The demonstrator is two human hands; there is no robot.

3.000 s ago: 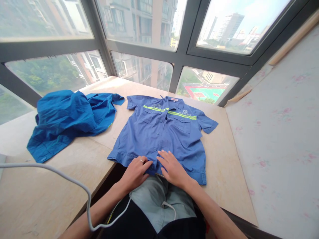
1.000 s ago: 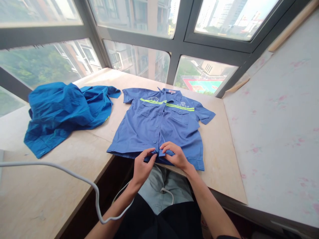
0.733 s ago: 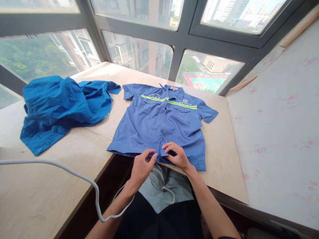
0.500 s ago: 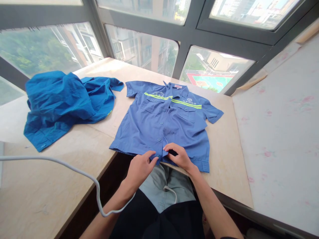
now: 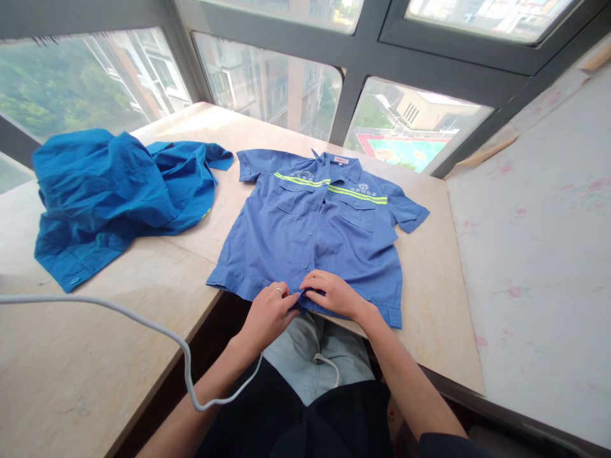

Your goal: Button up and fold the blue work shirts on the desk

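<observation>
A blue short-sleeved work shirt (image 5: 353,248) lies front up, its collar towards the window and its hem at the ledge's near edge. It has yellow-green reflective stripes, two chest pockets and a row of buttons down the front. My left hand (image 5: 271,313), a ring on one finger, pinches the bottom of the shirt's front at the hem. Right beside it, my right hand (image 5: 333,294) grips the other front edge, and the fingertips of both hands meet there. The bottom button is hidden by my fingers.
A crumpled brighter blue garment (image 5: 109,197) lies on the pale ledge (image 5: 62,356) at the left. A white cable (image 5: 143,321) runs across the left side to near my left forearm. Grey-framed windows stand behind, and a flower-patterned wall (image 5: 539,267) rises at the right.
My hands have come together at the hem, bringing the two front edges of the shirt into contact. The button visible before is now covered. The view has shifted slightly.
</observation>
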